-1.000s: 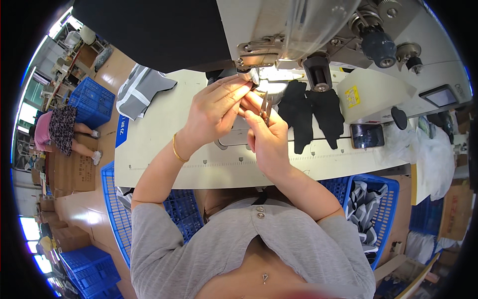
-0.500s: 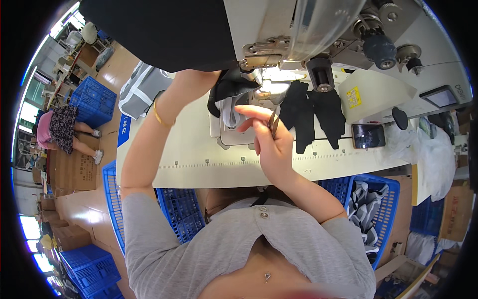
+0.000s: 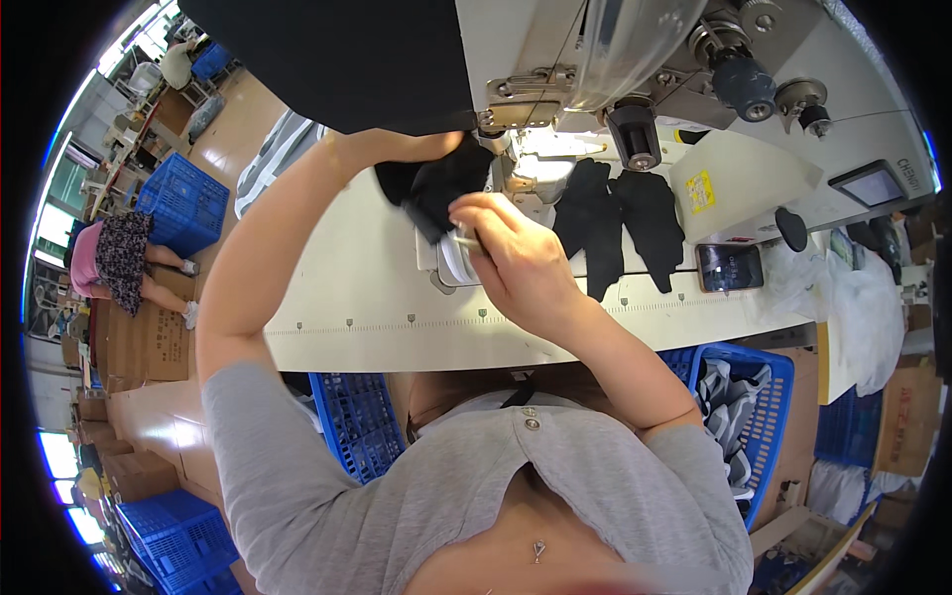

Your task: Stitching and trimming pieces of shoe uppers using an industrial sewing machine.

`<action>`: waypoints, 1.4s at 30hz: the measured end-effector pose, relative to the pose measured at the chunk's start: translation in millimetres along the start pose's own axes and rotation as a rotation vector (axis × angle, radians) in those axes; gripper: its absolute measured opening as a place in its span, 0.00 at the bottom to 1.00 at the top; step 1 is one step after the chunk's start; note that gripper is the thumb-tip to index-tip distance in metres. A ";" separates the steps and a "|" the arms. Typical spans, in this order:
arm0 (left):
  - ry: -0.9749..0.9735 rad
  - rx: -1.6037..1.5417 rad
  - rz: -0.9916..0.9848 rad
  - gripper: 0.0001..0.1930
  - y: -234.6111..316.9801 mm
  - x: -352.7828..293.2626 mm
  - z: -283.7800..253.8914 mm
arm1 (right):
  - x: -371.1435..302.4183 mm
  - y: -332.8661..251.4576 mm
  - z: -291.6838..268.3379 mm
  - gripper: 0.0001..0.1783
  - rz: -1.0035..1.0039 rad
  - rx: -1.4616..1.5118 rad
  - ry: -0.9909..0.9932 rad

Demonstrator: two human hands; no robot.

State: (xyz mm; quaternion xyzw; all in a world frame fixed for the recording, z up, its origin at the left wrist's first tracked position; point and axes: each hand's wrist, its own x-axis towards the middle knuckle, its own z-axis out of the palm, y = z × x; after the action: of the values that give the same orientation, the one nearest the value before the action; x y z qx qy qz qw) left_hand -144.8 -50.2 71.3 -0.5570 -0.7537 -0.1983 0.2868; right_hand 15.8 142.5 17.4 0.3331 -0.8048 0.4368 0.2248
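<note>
Beside the sewing machine's (image 3: 521, 109) needle area, my left hand (image 3: 421, 147) grips a black fabric piece (image 3: 446, 188) that hangs bent toward the table; its fingertips are partly hidden by the dark panel above. My right hand (image 3: 521, 253) is closed just to the right of that fabric, fingers curled. A slim metal tool (image 3: 466, 241), perhaps tweezers or thread snips, shows at its fingers, mostly covered. Grey-white fabric (image 3: 453, 263) lies under the black piece. Two black cut pieces (image 3: 588, 233) lie flat to the right of my right hand.
A phone (image 3: 730, 268) and clear plastic bags (image 3: 853, 307) sit at the table's right. Blue baskets (image 3: 769, 416) stand below the front edge, one with grey-and-white pieces. Grey-white fabric (image 3: 278, 159) lies at the far left. Another person (image 3: 119, 258) bends beside boxes on the left.
My left hand has drawn the black fabric left, away from the needle area, and its elbow has swung outward. My right hand has moved left and lower, its raised fingers now curled in.
</note>
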 end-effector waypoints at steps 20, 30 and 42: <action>-0.078 -0.962 -0.816 0.23 135.4 -72.1 -20.3 | -8.9 -3.7 -4.2 0.12 0.437 0.839 -0.273; -0.507 -1.026 -0.488 0.10 118.9 -50.7 -30.7 | -6.2 -8.7 -26.2 0.09 0.157 0.453 -0.275; -0.028 -0.844 -1.166 0.08 165.9 -69.6 -17.0 | -33.6 13.4 14.0 0.10 -0.061 0.118 0.182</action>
State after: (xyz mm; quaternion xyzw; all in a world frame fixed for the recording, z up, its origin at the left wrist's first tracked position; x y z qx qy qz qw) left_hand 32.0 -61.3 35.2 -0.1297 -0.7912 -0.5864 -0.1152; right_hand 27.7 147.3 -19.2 0.3292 -0.7434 0.5048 0.2902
